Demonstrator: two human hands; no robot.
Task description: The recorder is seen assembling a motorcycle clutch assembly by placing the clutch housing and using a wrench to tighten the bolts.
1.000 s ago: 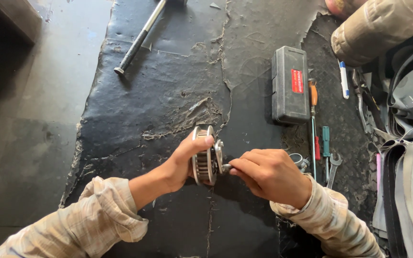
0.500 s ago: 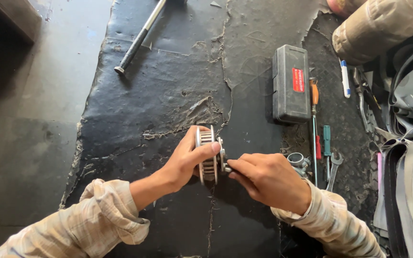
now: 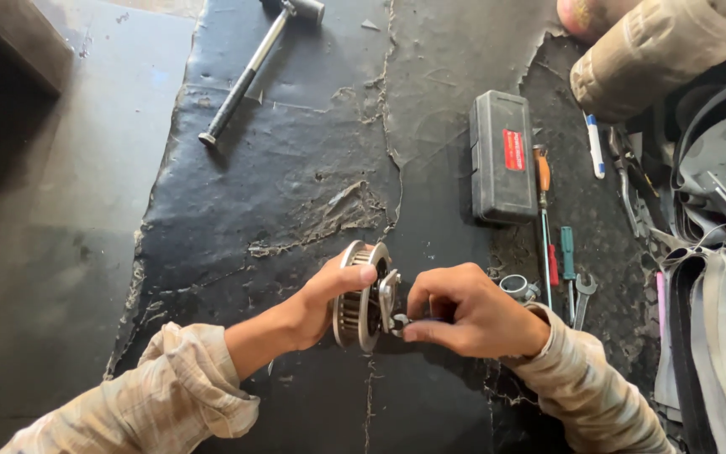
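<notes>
My left hand (image 3: 323, 303) grips a round metal toothed wheel (image 3: 361, 296), a pulley-like part held on edge over a worn black mat (image 3: 279, 185). A small metal bracket sits on the wheel's right face. My right hand (image 3: 464, 313) is pressed against that face, with finger and thumb pinched on a small metal tool or fastener at the bracket; the piece itself is mostly hidden by the fingers. Both sleeves are pale checked cloth.
A dark grey tool case (image 3: 502, 157) lies to the upper right. Beside it are an orange-handled screwdriver (image 3: 542, 210), a green-handled one (image 3: 567, 250), a spanner (image 3: 582, 296) and a small metal ring (image 3: 516, 287). A long-handled hammer (image 3: 254, 67) lies at the top. Straps and bags fill the right edge.
The wheel has stayed in my left hand and shifted slightly. My right hand's fingers have turned a little at the bracket.
</notes>
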